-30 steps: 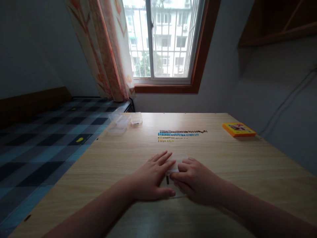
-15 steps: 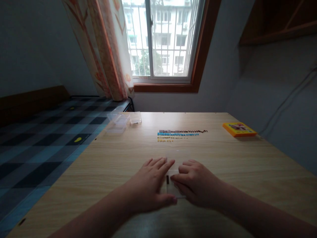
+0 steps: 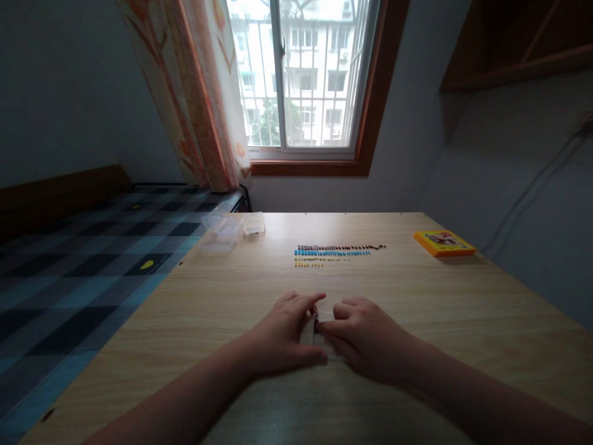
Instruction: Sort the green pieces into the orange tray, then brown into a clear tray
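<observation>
In front of me a clear, flat plastic plate [image 3: 330, 356] lies on the table, partly covered by my hands. My left hand [image 3: 280, 337] holds it at the left, thumb at the near edge and forefinger at the far edge. A small dark brown block [image 3: 316, 326] stands near the plate's left side. My right hand [image 3: 365, 334] has its fingers folded together over the plate, and their tips touch this block. Whether they pinch or press it is hard to see. Farther off lie rows of tiny dark brown [image 3: 333, 248], blue [image 3: 310, 253] and yellow pieces [image 3: 303, 265].
Clear plastic boxes [image 3: 225, 232] stand at the table's far left. An orange-yellow box [image 3: 445, 243] lies at the far right. A checked bed [image 3: 97, 259] adjoins the left table edge, and a window [image 3: 315, 80] is beyond the table.
My left fingers have curled in at the plate's far edge. The right fingertips have moved slightly left onto the brown block, which stood free of them before. The view has shifted slightly.
</observation>
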Available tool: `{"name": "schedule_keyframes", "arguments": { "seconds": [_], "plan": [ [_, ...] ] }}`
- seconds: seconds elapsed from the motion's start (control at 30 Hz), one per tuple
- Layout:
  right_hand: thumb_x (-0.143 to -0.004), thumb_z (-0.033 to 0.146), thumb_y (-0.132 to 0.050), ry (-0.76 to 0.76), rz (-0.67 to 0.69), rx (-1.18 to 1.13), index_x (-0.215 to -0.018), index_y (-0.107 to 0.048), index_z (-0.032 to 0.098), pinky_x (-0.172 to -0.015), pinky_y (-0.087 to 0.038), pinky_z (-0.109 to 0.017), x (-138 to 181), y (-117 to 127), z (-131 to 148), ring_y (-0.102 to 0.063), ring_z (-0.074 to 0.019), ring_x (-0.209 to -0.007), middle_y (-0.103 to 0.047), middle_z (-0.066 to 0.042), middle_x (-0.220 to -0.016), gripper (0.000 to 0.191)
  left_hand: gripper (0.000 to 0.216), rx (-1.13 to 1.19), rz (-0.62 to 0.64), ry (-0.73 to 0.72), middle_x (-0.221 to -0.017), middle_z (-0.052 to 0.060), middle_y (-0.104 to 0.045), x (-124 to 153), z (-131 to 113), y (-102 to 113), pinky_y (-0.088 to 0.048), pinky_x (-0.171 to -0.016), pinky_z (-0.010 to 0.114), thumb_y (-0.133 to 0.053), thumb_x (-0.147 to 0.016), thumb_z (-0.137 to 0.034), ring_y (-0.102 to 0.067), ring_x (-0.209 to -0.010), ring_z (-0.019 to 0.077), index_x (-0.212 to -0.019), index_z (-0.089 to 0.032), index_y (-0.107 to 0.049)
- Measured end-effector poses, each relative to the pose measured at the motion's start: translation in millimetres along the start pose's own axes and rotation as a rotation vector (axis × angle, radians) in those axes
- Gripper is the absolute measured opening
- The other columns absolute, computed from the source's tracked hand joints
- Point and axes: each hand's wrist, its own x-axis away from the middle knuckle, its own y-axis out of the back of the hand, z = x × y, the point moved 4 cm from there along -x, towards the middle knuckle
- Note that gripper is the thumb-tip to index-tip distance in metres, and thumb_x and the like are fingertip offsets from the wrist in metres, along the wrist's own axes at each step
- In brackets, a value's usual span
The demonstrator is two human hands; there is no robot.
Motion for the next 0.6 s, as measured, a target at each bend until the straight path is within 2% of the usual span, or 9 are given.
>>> {"name": "schedule_keyframes", "arguments": {
  "seconds": [0.17,0.27,0.6],
  "plan": [
    [-0.096,0.027,-0.053,-0.010,-0.001,-0.008,-0.084,-0.067,0.022,-0.070,-0.031,-0.031,-0.4,-1.5,-0.5,-0.046,-0.0159,-0.071,-0.060,-0.001,-0.076,0.019,0.098,0.005,0.007,0.030,-0.120,0.008,-0.066,0.1,1.8,-1.2,-0.018,-0.121,0.059,-0.084,-0.065,-0.050,-0.049,-0.129,0.0342,-0.150,-0.024,-0.041],
    [-0.097,0.026,-0.053,-0.014,-0.010,-0.016,-0.082,-0.065,0.021,-0.071,-0.031,-0.031,-0.4,-2.5,-1.2,-0.047,-0.0157,-0.072,-0.060,-0.001,-0.077,0.020,0.099,0.003,0.010,0.030,-0.121,0.008,-0.066,0.0,2.0,-1.1,-0.016,-0.122,0.058,-0.085,-0.064,-0.049,-0.050,-0.129,0.0335,-0.150,-0.023,-0.041],
    [-0.096,0.024,-0.052,-0.021,-0.019,-0.017,-0.077,-0.063,0.020,-0.072,-0.032,-0.031,0.3,-4.5,-2.7,-0.049,-0.0158,-0.074,-0.061,-0.001,-0.077,0.022,0.098,-0.002,0.024,0.038,-0.122,0.008,-0.065,-0.1,-0.5,-1.7,-0.016,-0.122,0.058,-0.083,-0.066,-0.049,-0.049,-0.130,0.0335,-0.150,-0.023,-0.041]
  ]
}}
